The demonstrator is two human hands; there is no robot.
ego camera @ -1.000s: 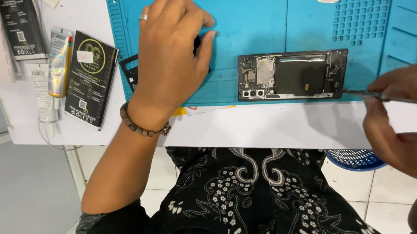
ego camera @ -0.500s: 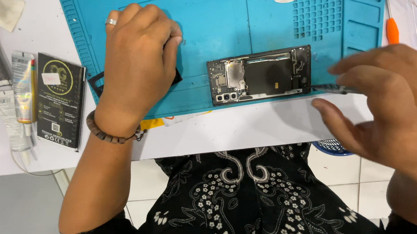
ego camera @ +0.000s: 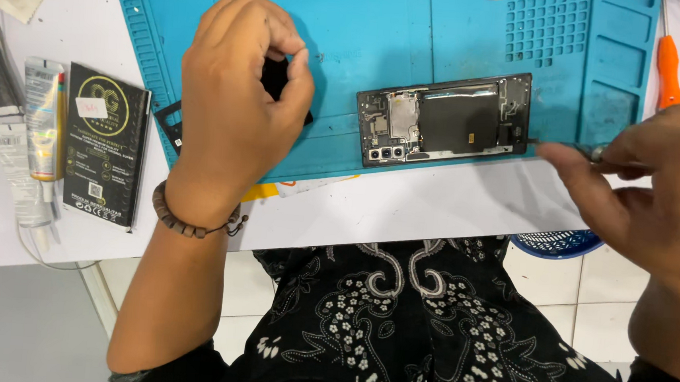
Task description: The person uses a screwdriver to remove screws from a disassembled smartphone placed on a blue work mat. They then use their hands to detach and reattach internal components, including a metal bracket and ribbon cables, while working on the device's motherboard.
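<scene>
My right hand (ego camera: 643,196) pinches a thin tool (ego camera: 562,145), tip at the open phone (ego camera: 443,118) edge. Left hand (ego camera: 238,112) curled on a dark part. Next needs steady prying.

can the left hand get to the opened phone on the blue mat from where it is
Probably yes. The left hand rests on the blue mat just beside the opened phone, with only bare mat between them. The right hand works a thin tool at the phone's far end.

White worktable (ego camera: 435,206) over pale tiled floor (ego camera: 556,298), evenly lit from above.
</scene>
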